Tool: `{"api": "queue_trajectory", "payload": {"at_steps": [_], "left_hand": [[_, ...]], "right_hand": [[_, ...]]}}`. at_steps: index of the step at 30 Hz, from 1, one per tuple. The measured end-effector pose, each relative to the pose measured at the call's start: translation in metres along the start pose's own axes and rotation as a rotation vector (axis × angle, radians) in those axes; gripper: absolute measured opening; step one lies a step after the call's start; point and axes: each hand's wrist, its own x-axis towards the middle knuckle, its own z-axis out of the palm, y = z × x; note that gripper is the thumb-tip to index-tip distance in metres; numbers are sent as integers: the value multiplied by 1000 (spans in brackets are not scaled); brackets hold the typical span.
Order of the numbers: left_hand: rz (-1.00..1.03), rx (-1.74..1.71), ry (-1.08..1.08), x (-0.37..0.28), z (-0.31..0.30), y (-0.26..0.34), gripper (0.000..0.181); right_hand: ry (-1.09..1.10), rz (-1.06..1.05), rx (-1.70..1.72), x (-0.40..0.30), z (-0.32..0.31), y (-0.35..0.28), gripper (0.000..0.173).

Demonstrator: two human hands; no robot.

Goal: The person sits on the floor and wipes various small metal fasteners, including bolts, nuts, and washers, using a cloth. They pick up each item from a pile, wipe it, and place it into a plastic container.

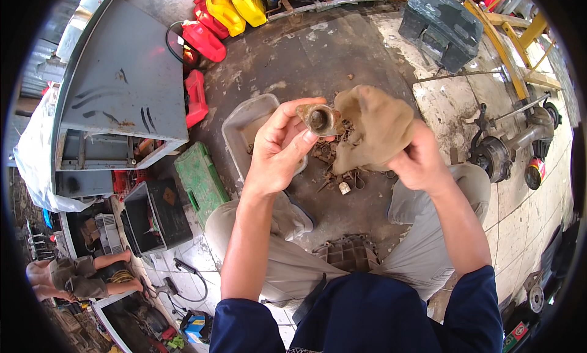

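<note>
In my left hand [279, 153], between thumb and fingers, is a small flanged metal part [319, 119] with a round bore facing up. My right hand [417, 158] grips a tan cloth [373, 124], which hangs close beside the part; whether they touch I cannot tell. Below the hands, a heap of rusty bolts and small parts [324, 153] lies on the dark floor, partly hidden by the cloth. A pale metal cap-like piece [344, 188] rests at its near edge. Behind my left hand stands a grey plastic tub [231, 124], partly covered by the hand.
A green case [202, 179] and black crate [158, 215] are at left, below a grey metal cabinet [124, 78]. Red and yellow jugs [224, 9] stand far left. A black toolbox [440, 27] and an axle-like assembly [513, 146] are right. Another person [78, 277] is lower left.
</note>
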Motion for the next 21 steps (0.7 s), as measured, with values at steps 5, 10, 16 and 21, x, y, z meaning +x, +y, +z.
{"api": "queue_trajectory", "payload": {"at_steps": [5, 10, 16, 21], "left_hand": [[37, -8, 38, 2, 2, -5, 36], [-30, 97, 80, 1, 3, -7, 31], [90, 49, 211, 3, 3, -15, 30], [39, 121, 196, -1, 9, -15, 28]], "right_hand": [[-5, -250, -505, 9, 20, 5, 14], [34, -195, -598, 9, 28, 10, 15], [40, -158, -589, 6, 36, 5, 16], [15, -55, -636, 7, 29, 0, 18]]}}
